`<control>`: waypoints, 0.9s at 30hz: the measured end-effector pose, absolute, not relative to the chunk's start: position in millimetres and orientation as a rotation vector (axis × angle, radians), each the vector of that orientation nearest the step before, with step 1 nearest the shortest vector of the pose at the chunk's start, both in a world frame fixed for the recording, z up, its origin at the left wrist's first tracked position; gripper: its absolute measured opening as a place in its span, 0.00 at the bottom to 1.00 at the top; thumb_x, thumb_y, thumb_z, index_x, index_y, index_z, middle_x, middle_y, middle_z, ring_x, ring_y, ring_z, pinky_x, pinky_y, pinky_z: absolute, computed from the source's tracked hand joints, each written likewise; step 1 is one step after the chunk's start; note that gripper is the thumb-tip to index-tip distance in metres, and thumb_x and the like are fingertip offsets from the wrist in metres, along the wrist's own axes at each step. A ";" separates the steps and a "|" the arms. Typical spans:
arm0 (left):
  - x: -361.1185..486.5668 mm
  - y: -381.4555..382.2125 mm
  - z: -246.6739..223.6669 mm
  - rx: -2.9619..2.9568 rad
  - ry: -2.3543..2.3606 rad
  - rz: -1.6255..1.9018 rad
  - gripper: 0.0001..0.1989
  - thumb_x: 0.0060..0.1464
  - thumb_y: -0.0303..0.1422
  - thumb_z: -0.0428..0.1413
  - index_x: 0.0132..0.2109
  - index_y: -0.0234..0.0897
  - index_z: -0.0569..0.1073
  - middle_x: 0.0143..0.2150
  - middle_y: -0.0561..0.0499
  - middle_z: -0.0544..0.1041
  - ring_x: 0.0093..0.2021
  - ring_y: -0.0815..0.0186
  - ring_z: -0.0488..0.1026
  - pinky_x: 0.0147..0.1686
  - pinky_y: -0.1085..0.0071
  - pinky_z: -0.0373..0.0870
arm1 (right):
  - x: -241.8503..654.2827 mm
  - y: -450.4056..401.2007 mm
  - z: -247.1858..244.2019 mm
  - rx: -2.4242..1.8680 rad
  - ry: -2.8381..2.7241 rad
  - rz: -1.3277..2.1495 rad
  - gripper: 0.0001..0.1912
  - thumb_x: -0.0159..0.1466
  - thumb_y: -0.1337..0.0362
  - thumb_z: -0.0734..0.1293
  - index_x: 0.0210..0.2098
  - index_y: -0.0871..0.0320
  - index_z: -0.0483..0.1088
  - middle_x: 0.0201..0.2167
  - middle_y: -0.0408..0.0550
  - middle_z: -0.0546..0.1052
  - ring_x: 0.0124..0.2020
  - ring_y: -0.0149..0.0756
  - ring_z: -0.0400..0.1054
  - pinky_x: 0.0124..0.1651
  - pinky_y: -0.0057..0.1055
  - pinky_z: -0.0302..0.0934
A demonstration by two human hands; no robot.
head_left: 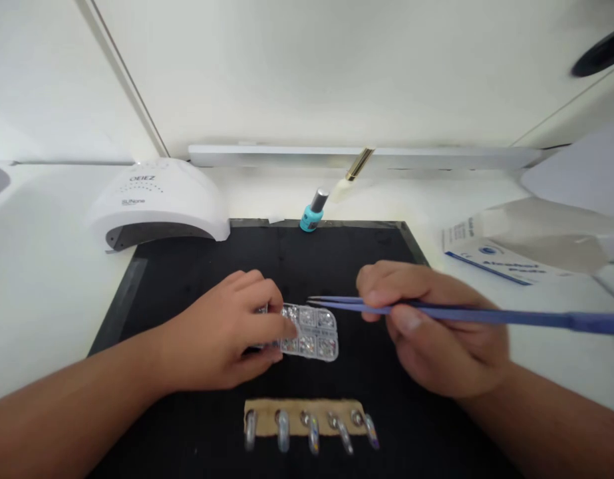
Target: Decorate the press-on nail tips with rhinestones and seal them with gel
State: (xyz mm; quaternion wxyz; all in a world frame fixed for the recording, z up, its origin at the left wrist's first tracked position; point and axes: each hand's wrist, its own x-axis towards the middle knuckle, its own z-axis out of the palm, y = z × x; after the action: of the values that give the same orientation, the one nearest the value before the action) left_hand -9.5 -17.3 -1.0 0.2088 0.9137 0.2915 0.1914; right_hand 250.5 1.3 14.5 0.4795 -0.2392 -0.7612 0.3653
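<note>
1. Got a clear compartment case (319,336) closed in the grip of the left hand (237,332), fingers lying across its left part and curling round the edges. Can't tell how many little sections in all, with some of them hidden under the fingers.
2. Sitting around the middle of the black mat (287,259), that case. Full of tiny sparkly bits, silvery mostly. Can't say for sure whether flat down or lifted a touch.
3. Holding blue tweezers (461,314) in the right hand (431,326), pinched between thumb and fingers. Pointing left, prongs slightly apart, tips just beside the far edge of the case. Can't tell if touching.
4. Closer in, on the near part of the mat: a tan strip (267,418) with five shiny nail tips (313,436) in a row, poking past its near edge.
5. At the back left, a white nail lamp (161,199), overlapping the mat's corner.
6. Near the mat's far edge, a turquoise bottle (311,218) with a silvery cap, and just behind, a gold-capped bottle (356,169).
7. Off to the right, a white box (496,256) with blue print, pretty blurry.
</note>
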 end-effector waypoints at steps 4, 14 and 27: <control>-8.8 -21.8 -0.7 2.568 0.758 0.538 0.11 0.61 0.29 0.55 0.50 0.43 0.72 0.41 0.50 0.70 0.38 0.65 0.64 0.39 0.64 0.59 | 243.3 11.4 8.0 -0.543 -2.136 0.761 0.08 0.64 0.71 0.60 0.40 0.57 0.69 0.27 0.46 0.73 0.27 0.34 0.68 0.29 0.34 0.64; -7.1 -23.1 11.1 2.558 0.719 0.540 0.10 0.61 0.23 0.52 0.48 0.38 0.72 0.34 0.51 0.68 0.33 0.64 0.61 0.34 0.64 0.55 | 245.1 10.1 13.0 -0.501 -2.404 0.666 0.07 0.65 0.71 0.60 0.42 0.56 0.65 0.30 0.47 0.76 0.32 0.35 0.73 0.38 0.33 0.70; -5.5 -20.7 13.5 2.542 0.721 0.522 0.10 0.62 0.23 0.51 0.46 0.38 0.72 0.33 0.51 0.68 0.32 0.64 0.60 0.32 0.65 0.54 | 238.9 15.1 2.5 -0.395 -2.369 0.595 0.06 0.65 0.70 0.59 0.40 0.58 0.66 0.27 0.47 0.75 0.28 0.34 0.71 0.31 0.32 0.66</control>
State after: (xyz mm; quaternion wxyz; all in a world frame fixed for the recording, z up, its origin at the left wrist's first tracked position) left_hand -5.5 -20.7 13.5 0.2222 0.9202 0.2610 0.1888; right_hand 238.9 15.1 2.5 0.3277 -0.1508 -0.9046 0.2272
